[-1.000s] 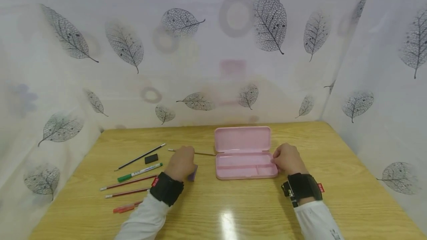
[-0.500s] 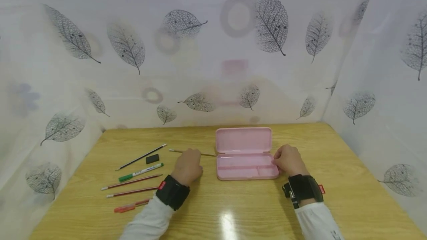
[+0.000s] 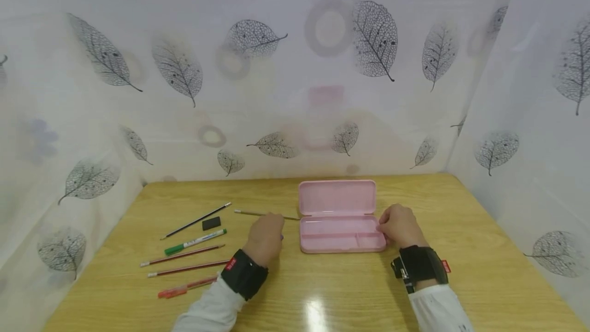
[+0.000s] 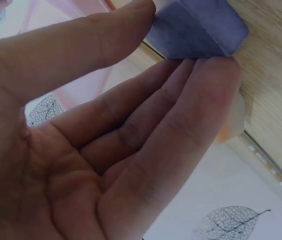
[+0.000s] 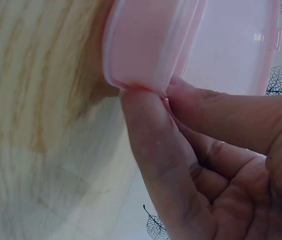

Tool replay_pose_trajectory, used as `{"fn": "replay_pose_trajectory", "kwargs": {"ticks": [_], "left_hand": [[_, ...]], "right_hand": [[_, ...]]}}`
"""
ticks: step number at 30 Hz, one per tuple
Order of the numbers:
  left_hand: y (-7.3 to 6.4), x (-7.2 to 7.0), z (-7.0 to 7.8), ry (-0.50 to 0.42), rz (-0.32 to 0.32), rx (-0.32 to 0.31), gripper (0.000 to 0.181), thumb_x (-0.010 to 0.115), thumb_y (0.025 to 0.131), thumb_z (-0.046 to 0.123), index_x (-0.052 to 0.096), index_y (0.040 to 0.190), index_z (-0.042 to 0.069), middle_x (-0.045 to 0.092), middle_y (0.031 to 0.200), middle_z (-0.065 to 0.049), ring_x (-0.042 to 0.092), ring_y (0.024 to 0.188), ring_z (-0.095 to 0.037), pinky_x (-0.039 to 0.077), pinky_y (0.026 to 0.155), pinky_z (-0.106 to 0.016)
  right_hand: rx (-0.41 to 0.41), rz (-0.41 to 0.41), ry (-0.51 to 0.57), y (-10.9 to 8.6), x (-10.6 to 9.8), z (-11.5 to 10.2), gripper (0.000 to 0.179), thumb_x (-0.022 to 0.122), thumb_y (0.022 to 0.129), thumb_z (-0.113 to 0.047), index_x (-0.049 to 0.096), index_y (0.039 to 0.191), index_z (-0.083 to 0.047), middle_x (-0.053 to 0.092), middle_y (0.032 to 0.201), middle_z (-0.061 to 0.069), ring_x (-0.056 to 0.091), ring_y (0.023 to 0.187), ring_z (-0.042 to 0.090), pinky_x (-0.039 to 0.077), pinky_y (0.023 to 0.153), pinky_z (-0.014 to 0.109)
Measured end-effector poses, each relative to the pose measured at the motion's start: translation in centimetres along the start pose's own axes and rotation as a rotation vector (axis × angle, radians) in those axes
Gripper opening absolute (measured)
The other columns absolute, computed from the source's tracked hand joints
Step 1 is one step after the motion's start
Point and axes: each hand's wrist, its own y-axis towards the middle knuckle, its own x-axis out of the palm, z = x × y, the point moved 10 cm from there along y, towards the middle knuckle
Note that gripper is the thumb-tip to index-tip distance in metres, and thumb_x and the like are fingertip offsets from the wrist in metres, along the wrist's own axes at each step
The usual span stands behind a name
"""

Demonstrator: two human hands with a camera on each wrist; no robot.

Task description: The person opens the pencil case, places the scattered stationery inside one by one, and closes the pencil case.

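White sleeves [image 3: 209, 307] are entering at the near edge of view; beyond the left one, a red pen [image 3: 187, 287] and two red-striped pencils [image 3: 189, 268] are lying on the desk [image 3: 350, 291], slanting away to the right; the left hand [image 3: 265, 240] is pinching a purple block [image 4: 198, 27] between thumb and fingers, and is standing further right than a second ago, exposing more of the pen; in judgement, that shift is narrowing the gap between block and case, the two remaining apart; only a corner of the block is showing in the head view and the left wrist view is cutting off its top, so its long axis is staying unestablished.

Alongside, the right hand [image 3: 400, 224] is grasping the right end of the pink case [image 3: 327, 250] with thumb and forefinger, presumably steadying it; the case is lying open, its long axis running left to right, its compartments facing up, its lid [image 3: 337, 198] standing open on the far side.

Further left, a green-capped marker [image 3: 195, 242], a black eraser [image 3: 211, 223] and a dark pencil [image 3: 195, 221] are lying; another pencil [image 3: 251, 213] is reaching towards the case's left side, contact being unclear; a leaf-printed sheet [image 3: 286, 76] is hanging behind everything.
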Motion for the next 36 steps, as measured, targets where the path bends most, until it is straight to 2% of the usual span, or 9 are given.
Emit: {"fn": "replay_pose_trajectory", "kwargs": {"ticks": [4,10,14,24,27,30,32,36], "left_hand": [[0.0,0.4,0.1,0.001,-0.019,-0.014,0.014,0.079,0.085,-0.001,0.067,0.091,0.002,0.067,0.081,-0.011,0.066,0.075,-0.025,0.057,0.065,-0.039],[-0.1,-0.2,0.7,-0.014,-0.015,0.005,0.012,0.078,0.086,0.001,0.067,0.091,0.003,0.065,0.080,-0.010,0.064,0.073,-0.024,0.056,0.065,-0.039],[0.0,-1.2,0.9,-0.050,-0.009,0.008,0.011,0.077,0.088,0.001,0.067,0.088,0.003,0.063,0.077,-0.006,0.060,0.069,-0.019,0.053,0.062,-0.035],[0.6,-4.6,1.7,-0.138,0.097,0.077,0.021,0.074,0.093,0.003,0.063,0.074,0.005,0.057,0.069,-0.001,0.054,0.064,-0.016,0.049,0.059,-0.033],[1.1,-5.3,2.6,-0.183,0.116,0.100,0.022,0.073,0.092,0.002,0.064,0.073,0.007,0.057,0.069,-0.001,0.053,0.063,-0.015,0.048,0.060,-0.033],[1.6,-5.6,4.1,-0.216,0.122,0.148,0.020,0.074,0.091,0.002,0.065,0.074,0.007,0.058,0.071,0.000,0.051,0.064,-0.015,0.048,0.063,-0.033],[1.8,-5.4,5.4,-0.237,0.115,0.194,0.019,0.075,0.090,0.002,0.066,0.074,0.007,0.058,0.071,0.000,0.051,0.065,-0.014,0.048,0.064,-0.032],[2.0,-4.3,7.2,-0.251,0.071,0.245,0.020,0.078,0.089,0.004,0.068,0.073,0.008,0.056,0.068,0.003,0.049,0.064,-0.012,0.046,0.062,-0.029]], "right_hand": [[0.010,-0.001,-0.003,-0.2,0.1,0.2,0.008,0.076,0.087,-0.001,0.069,0.082,0.003,0.063,0.074,0.010,0.059,0.062,0.020,0.048,0.055,0.031],[0.006,-0.001,-0.001,-0.2,0.1,0.3,0.008,0.076,0.086,0.000,0.070,0.083,0.003,0.064,0.074,0.010,0.060,0.062,0.020,0.048,0.055,0.031],[-0.008,0.006,-0.005,0.0,-0.1,0.1,0.008,0.077,0.086,-0.001,0.071,0.082,0.003,0.065,0.074,0.010,0.060,0.061,0.020,0.048,0.056,0.031],[-0.015,0.001,0.001,0.2,0.0,0.0,0.007,0.075,0.086,-0.001,0.071,0.081,0.002,0.064,0.074,0.010,0.059,0.062,0.021,0.047,0.056,0.031],[-0.012,0.000,0.009,0.1,0.0,-0.1,0.007,0.075,0.087,-0.001,0.071,0.082,0.003,0.064,0.074,0.010,0.059,0.062,0.021,0.048,0.056,0.032],[-0.009,0.000,0.016,0.0,-0.1,-0.2,0.007,0.075,0.087,-0.001,0.071,0.082,0.003,0.064,0.073,0.010,0.059,0.060,0.020,0.048,0.056,0.032],[-0.006,-0.002,0.018,-0.1,-0.1,-0.2,0.007,0.075,0.087,0.000,0.071,0.083,0.004,0.064,0.072,0.010,0.059,0.059,0.020,0.048,0.055,0.031],[-0.004,-0.005,0.024,-0.2,0.0,-0.1,0.007,0.074,0.087,0.000,0.070,0.083,0.004,0.064,0.072,0.010,0.059,0.058,0.019,0.048,0.054,0.031]]}}
